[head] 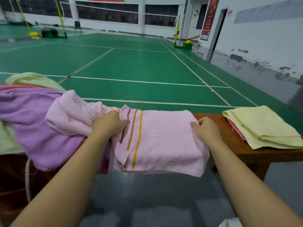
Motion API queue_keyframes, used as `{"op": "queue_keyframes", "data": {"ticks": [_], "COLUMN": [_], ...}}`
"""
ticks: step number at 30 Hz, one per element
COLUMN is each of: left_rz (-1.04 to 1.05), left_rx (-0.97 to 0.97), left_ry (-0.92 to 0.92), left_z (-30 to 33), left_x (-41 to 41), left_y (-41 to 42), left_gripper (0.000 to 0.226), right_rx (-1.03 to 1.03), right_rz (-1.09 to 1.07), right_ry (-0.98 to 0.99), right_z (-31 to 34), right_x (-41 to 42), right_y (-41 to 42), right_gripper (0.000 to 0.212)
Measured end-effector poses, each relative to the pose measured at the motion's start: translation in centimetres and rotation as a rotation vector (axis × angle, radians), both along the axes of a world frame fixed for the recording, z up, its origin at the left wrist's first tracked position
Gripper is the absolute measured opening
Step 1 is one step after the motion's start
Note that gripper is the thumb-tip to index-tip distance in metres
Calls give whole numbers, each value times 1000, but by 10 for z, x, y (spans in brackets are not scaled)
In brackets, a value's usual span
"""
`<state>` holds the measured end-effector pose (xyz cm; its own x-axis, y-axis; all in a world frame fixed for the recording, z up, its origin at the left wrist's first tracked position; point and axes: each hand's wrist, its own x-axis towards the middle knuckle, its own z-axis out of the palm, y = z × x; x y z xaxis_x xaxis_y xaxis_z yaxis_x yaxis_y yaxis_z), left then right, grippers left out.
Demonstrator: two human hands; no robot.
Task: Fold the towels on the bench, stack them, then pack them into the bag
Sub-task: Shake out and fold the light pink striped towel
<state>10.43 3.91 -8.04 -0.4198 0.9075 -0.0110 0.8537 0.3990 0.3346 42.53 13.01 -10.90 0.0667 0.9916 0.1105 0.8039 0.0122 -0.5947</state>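
Nearest the camera, the pale pink terry towel with red, orange and yellow stripes [157, 141] lies draped across the brown wooden bench [229, 136], its near edge hanging over the front. The left hand [109, 123] bunches the striped end, fingers curled into the cloth; the right hand [206, 128] rests at the towel's right edge, fingers bent over the fold, though whether it truly pinches the cloth cannot be told.

Just left, touching the pink towel, sits a loose heap: a crumpled lilac towel [32, 118] with a pale yellow unfolded towel [31, 79] behind it. The heap is the main risk: the pink towel's left end runs into it, so a pull could drag the lilac cloth along or tip it off the bench. The overhanging near edge could also slide to the floor if either hand lets go.

Further right lies the finished stack, a folded cream-yellow towel [262, 126] over a folded pink one [236, 130]; it overhangs the bench front, so a careless placement could push it off.

No bag can be identified for certain.
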Motion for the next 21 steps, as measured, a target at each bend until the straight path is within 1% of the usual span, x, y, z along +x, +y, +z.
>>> {"op": "queue_keyframes", "data": {"ticks": [2,5,6,8,10,11,12,15,17,21], "left_rz": [-6,11,29,55,49,39,28,7,29,-13], "left_rx": [45,212,274,387,496,560,633,856,956,1070], "left_ry": [-30,-141,-196,-310,-402,-440,-492,-696,-746,-821], "left_z": [-2,-4,-4,-6,-7,-5,-4,6,11,21], "left_x": [1,2,3,3,3,4,4,7,7,9], "left_y": [-2,-6,-7,-7,-8,-10,-11,-15,-15,-18], "left_gripper": [53,36,35,42,47,45,40,19,13,13], "right_rx": [37,81,101,152,194,202,208,250,272,338], "right_rz": [17,40,55,93,108,97,75,1,-22,6], "right_ry": [131,323,381,487,568,614,667,823,907,1037], "right_z": [0,-5,-6,-7,-5,-3,0,12,21,37], "right_x": [0,2,3,4,3,3,3,3,3,5], "right_y": [-3,-9,-10,-12,-14,-14,-15,-15,-17,-20], "right_gripper": [24,25,26,30,24,20,18,23,27,27]}}
